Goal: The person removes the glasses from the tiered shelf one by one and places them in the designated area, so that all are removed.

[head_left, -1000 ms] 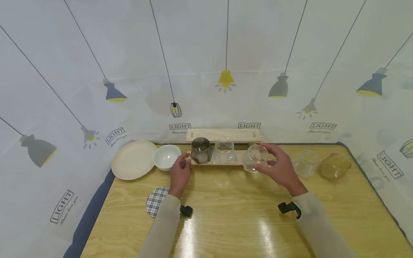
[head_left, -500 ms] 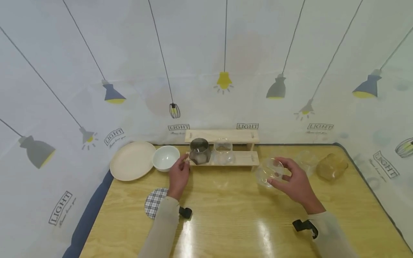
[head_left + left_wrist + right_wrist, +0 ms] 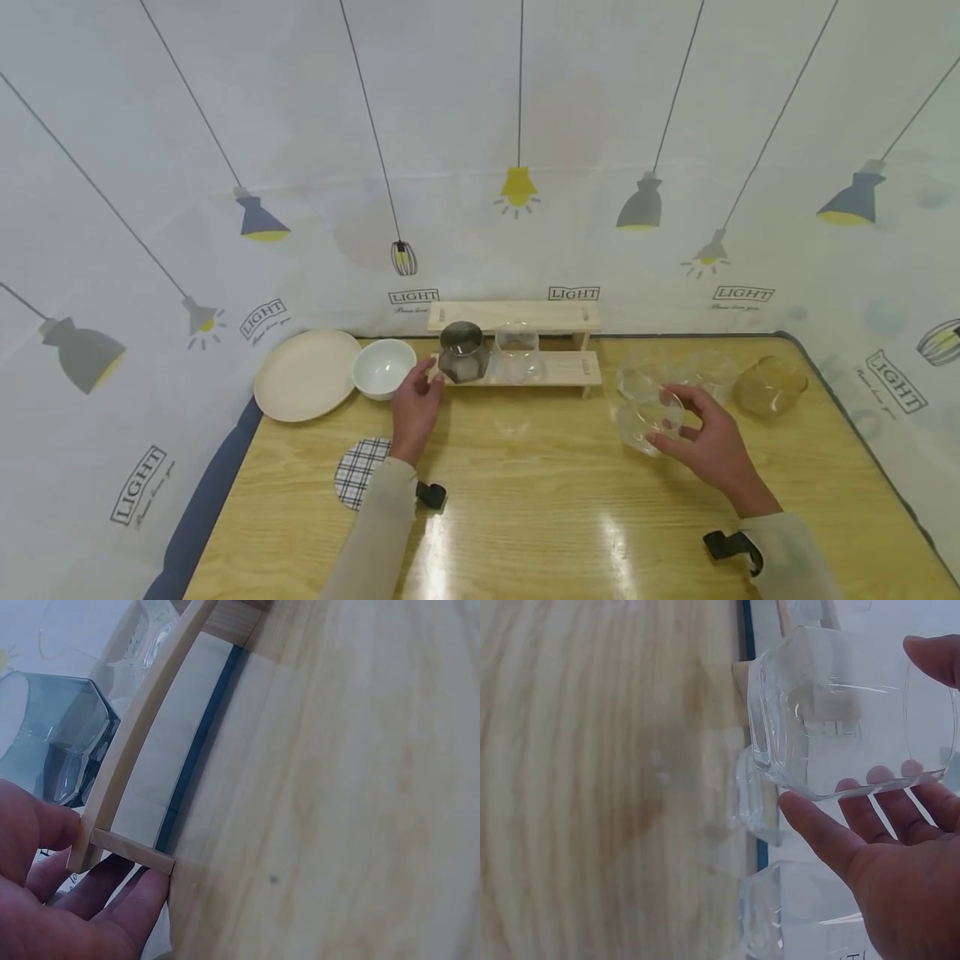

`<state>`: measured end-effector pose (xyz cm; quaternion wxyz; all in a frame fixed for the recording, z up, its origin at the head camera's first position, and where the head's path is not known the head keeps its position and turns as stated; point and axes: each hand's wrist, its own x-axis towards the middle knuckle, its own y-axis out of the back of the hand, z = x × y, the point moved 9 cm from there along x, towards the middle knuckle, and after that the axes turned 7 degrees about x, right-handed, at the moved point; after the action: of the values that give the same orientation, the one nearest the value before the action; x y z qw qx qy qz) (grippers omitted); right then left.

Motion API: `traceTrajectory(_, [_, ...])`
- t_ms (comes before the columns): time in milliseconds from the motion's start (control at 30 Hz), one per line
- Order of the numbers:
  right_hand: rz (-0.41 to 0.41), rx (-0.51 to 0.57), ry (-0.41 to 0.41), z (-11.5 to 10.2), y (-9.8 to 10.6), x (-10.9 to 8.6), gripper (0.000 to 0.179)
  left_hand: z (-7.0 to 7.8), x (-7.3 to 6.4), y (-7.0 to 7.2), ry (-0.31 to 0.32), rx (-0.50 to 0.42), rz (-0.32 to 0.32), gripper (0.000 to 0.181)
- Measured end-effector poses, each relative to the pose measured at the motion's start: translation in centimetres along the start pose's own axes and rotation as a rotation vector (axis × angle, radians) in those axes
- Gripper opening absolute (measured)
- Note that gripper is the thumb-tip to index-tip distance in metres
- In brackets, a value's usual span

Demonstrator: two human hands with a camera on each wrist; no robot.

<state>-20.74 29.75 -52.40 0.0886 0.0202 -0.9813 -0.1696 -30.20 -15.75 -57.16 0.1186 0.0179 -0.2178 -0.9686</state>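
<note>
My left hand [image 3: 416, 410] holds the left end of the small two-tier wooden shelf [image 3: 558, 367]. In the left wrist view its thumb is at the board's edge and the fingers are against the shelf's end leg [image 3: 133, 850]. A dark grey faceted glass [image 3: 463, 354] and a clear glass [image 3: 517, 358] stand on the lower tier. Right of the shelf, my right hand [image 3: 716, 446] holds another clear glass [image 3: 840, 712], thumb on one side and fingers on the other. Behind it stand two more clear glasses, a nearer one [image 3: 637, 367] and a farther one [image 3: 711, 375].
An amber glass [image 3: 771, 387] stands at the far right of the wooden table [image 3: 525, 483]. To the left are a cream plate [image 3: 303, 375], a pale bowl [image 3: 384, 369] and a round checked coaster [image 3: 358, 473]. A lamp-printed cloth [image 3: 450, 125] hangs behind.
My right hand has lifted the clear glass off the right end of the lower tier and carried it right and toward me. The left hand stays at the shelf's end.
</note>
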Motion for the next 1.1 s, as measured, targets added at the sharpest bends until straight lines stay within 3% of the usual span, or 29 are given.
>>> traceTrajectory(333, [0.010, -0.066, -0.024, 1.7, 0.6, -0.3, 0.074, 0.1, 0.1, -0.1, 0.008, -0.005, -0.014, 0.043])
traceTrajectory(733, [0.000, -0.051, -0.011, 2.1, 0.8, -0.7, 0.075, 0.0, 0.0, -0.1, 0.019, -0.015, -0.019, 0.042])
traceTrajectory(1100, [0.050, -0.106, 0.075, 0.8, 1.9, -0.7, 0.075, 0.1, 0.1, -0.1, -0.009, -0.007, -0.010, 0.041])
